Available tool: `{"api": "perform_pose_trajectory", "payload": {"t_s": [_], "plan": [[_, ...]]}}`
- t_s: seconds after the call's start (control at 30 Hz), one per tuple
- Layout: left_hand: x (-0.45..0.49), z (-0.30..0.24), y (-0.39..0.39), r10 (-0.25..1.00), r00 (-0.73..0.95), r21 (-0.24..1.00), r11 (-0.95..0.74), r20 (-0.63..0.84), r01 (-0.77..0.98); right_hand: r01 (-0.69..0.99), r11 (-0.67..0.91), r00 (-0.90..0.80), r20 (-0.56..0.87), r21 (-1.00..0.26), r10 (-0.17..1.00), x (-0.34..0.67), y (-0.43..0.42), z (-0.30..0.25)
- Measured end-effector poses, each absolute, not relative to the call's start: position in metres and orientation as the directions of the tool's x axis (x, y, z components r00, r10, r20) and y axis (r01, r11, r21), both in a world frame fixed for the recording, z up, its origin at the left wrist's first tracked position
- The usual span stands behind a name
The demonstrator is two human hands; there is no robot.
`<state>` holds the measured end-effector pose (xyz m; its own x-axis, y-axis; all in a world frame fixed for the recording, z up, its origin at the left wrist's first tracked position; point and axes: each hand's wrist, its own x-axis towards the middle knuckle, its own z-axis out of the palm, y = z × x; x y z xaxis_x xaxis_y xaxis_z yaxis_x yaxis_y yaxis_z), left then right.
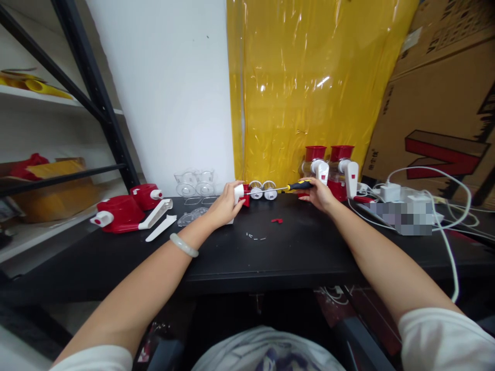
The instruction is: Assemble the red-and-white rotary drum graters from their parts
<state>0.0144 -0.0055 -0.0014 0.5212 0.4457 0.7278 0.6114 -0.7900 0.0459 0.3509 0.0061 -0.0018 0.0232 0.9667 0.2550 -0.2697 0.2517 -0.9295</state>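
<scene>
My left hand [225, 206] is closed around a white and red plastic part [239, 194], held just above the black table. In my right hand [320, 196] is a screwdriver [299, 185] with a black and yellow handle. Its metal shaft points left, and the tip reaches the white end of the plastic part; whether it sits in a screw I cannot tell. Behind the shaft stand two round white and clear pieces [263, 190]. Below, several small screws [256, 237] and a small red piece [277, 220] lie on the table.
Red housings [119, 214] and white handles [161, 228] lie at the left, beside clear plastic parts [195, 185]. Two red and white assembled machines [342, 172] stand at the back right. White cables and chargers [390, 192] spread near a cardboard box [436, 103].
</scene>
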Motion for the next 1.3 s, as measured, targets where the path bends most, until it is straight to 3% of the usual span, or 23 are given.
{"api": "perform_pose_trajectory", "payload": {"t_s": [0.3,0.57,0.63,0.73,0.9,1.3], "plan": [[0.013,-0.002,-0.005,0.445,0.509,0.066,-0.796,0.736,0.601,-0.21,0.264,0.005,0.269,-0.942,0.963,0.355,0.007,-0.005],[0.013,-0.002,-0.005,0.45,0.517,0.059,-0.792,0.728,0.607,0.079,0.363,0.125,0.371,-0.928,0.92,0.355,0.019,-0.012],[0.013,-0.001,-0.004,0.447,0.521,0.05,-0.792,0.727,0.609,0.047,0.276,0.158,0.28,-0.96,0.947,0.353,0.018,-0.01],[0.013,-0.001,-0.003,0.439,0.521,0.045,-0.794,0.732,0.606,-0.137,0.178,0.079,0.168,-0.974,0.983,0.35,0.014,-0.006],[0.013,-0.002,-0.003,0.439,0.514,0.048,-0.793,0.737,0.608,-0.274,0.264,-0.013,0.278,-0.925,0.961,0.352,0.008,-0.005],[0.012,-0.002,-0.002,0.466,0.494,0.073,-0.778,0.734,0.625,-0.148,0.256,-0.002,0.259,-0.955,0.966,0.356,0.012,-0.008]]}}
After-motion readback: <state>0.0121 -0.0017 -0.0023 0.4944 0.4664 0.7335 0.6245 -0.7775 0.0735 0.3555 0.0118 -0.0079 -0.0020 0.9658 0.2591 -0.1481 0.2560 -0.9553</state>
